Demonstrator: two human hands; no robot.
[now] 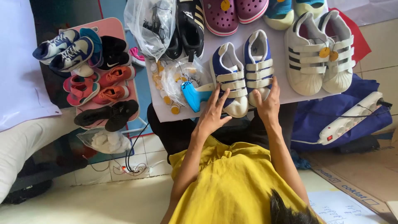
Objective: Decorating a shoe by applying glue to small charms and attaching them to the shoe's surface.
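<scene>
The pair of small blue and white shoes with cream straps (245,74) lies on the white sheet covering the low bench (286,96), toes toward the person, between a clear bag of tags with a blue tagging tool (194,94) and a pair of white strap shoes (320,54). Such children's shoes are probably light, with a soft upper and a stiffer rubber toe and sole, so they should not slip or break; a good place to take hold seems to be the toe cap or the sides of the sole, not the loose straps. The left hand (213,113) is spread open, its fingers lying flat over the toe and lower straps of the left shoe (230,79), pressing on it and not closed around it. The right hand (268,105) is also open, the palm on the toe of the right shoe (258,66) and the fingers reaching up along its outer side, so it touches the shoe without a firm grasp. More shoes stand on a pink board (117,25) at the left
</scene>
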